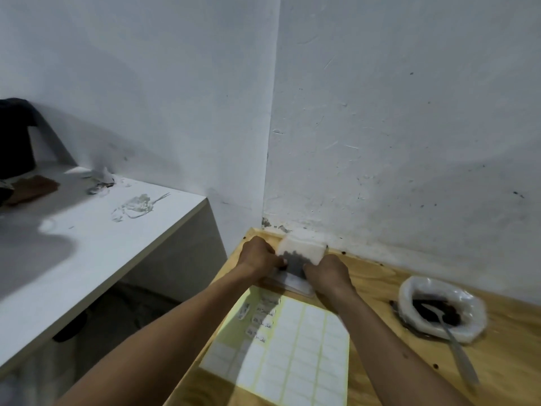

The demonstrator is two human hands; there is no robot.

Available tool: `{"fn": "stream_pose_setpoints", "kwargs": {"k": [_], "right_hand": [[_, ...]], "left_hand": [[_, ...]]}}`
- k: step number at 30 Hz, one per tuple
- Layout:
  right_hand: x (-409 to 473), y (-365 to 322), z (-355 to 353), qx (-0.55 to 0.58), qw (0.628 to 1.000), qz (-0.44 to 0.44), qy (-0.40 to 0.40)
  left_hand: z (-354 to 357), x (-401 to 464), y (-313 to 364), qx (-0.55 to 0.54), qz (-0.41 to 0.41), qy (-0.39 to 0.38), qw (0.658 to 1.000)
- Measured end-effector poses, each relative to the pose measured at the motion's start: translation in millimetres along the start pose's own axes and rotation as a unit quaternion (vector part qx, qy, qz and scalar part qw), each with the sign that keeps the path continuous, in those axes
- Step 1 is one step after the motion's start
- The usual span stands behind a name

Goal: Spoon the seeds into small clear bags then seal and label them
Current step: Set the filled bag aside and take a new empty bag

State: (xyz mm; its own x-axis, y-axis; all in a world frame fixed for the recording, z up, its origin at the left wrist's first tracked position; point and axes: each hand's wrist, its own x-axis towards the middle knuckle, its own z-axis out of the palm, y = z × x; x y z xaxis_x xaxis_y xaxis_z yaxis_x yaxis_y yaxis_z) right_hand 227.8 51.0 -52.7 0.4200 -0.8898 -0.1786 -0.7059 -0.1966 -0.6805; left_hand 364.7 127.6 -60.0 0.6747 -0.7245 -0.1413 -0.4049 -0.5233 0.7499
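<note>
Both hands meet at the far corner of the wooden tabletop (380,347), pinching one small clear bag (301,253) between them; the left hand (257,256) has its fingers closed on the bag's left edge, the right hand (328,273) closed on its lower right edge — each grip looks tight, though the fingertips themselves are partly hidden. The bag is held up just off the tabletop, close to the wall; its long axis runs left to right between the two grips, with dark seeds (295,260) sagging low in the middle and the pale upper part empty. My guess is that the seal is being pressed along the top. Just under the hands lies a flat stack of spare bags (292,284); nearer the person, touching that stack, lies the label sheet (298,356), a few labels on its left side already written. The seed bowl (409,297) with its spoon (456,344) sits well off to the right — nearer the right hand; the sheet lies between both arms, within reach of either.
</note>
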Motion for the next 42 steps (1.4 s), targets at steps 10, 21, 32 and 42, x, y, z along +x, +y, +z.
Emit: {"fn": "stream_pose_setpoints", "kwargs": {"k": [10,21,32,42], "right_hand": [[8.5,3.4,-3.7,0.012,1.0,0.004,-0.024],[-35.4,45.0,-134.9,-0.094,0.984,-0.109,0.109],[-115.1,212.2,-272.6,-0.187,0.964,0.136,0.131],[-154.8,296.9,-266.8,-0.209,0.953,0.183,0.121]], "left_hand": [[1.4,-2.6,7.1,0.02,0.007,0.012,1.0],[46.3,-51.5,84.0,0.037,0.224,0.104,0.968],[191.0,-171.5,188.5,0.026,0.371,-0.121,0.92],[276.3,-219.1,198.6,0.264,0.322,-0.257,0.872]]}}
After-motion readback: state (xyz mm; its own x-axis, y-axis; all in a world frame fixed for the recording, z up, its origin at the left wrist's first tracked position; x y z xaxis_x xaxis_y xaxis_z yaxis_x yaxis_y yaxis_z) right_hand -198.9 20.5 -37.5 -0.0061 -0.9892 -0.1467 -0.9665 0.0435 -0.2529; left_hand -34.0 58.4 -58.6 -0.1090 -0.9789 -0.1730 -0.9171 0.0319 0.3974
